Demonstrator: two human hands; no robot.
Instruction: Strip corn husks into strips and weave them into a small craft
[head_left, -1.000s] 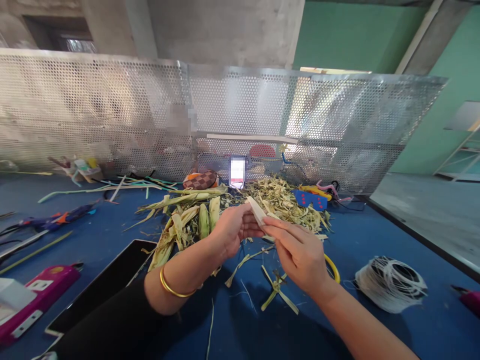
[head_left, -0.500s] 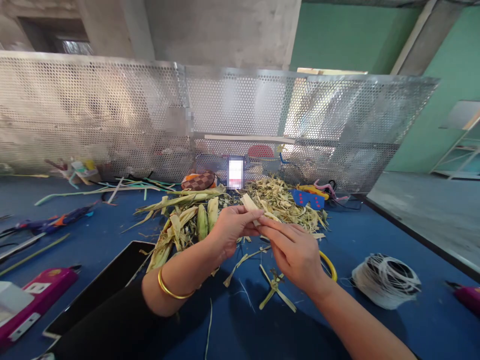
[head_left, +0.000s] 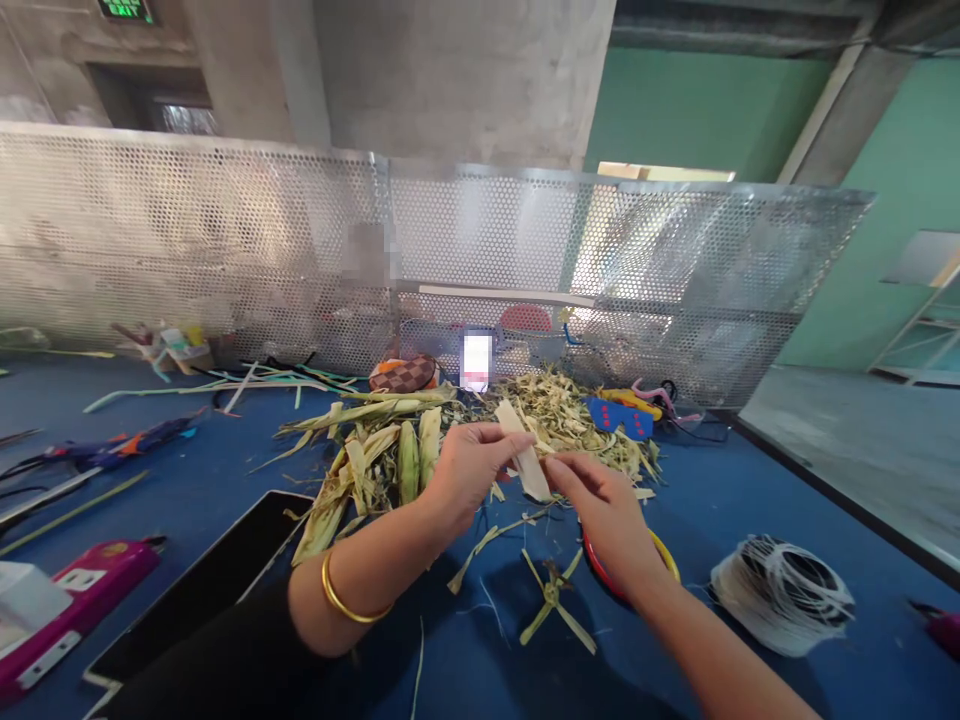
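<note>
A pale, flat strip of corn husk (head_left: 531, 474) is pinched between the thumb and fingers of my left hand (head_left: 471, 465). My right hand (head_left: 611, 505) has its fingers bent together, with the tips at the strip's lower right edge; its inner fingers are partly hidden. Below the hands, a small cross-shaped piece tied from husk strips (head_left: 551, 592) lies on the blue table (head_left: 480, 670). Behind my left hand is a heap of larger corn husks (head_left: 409, 460). Shredded husk (head_left: 559, 405) is piled beyond my right hand.
A spool of white string (head_left: 784, 595), red and yellow rings (head_left: 600, 570) and blue scissors or card (head_left: 621, 418) are on the right. To the left lie a black tray (head_left: 202, 590), a magenta power strip (head_left: 82, 600) and a glue gun (head_left: 120, 447). A perforated metal screen (head_left: 480, 230) stands behind.
My right hand has shifted right and down, uncovering more of the husk strip, which now shows its whole flat length. My left hand keeps its pinch. The view has tilted up slightly.
</note>
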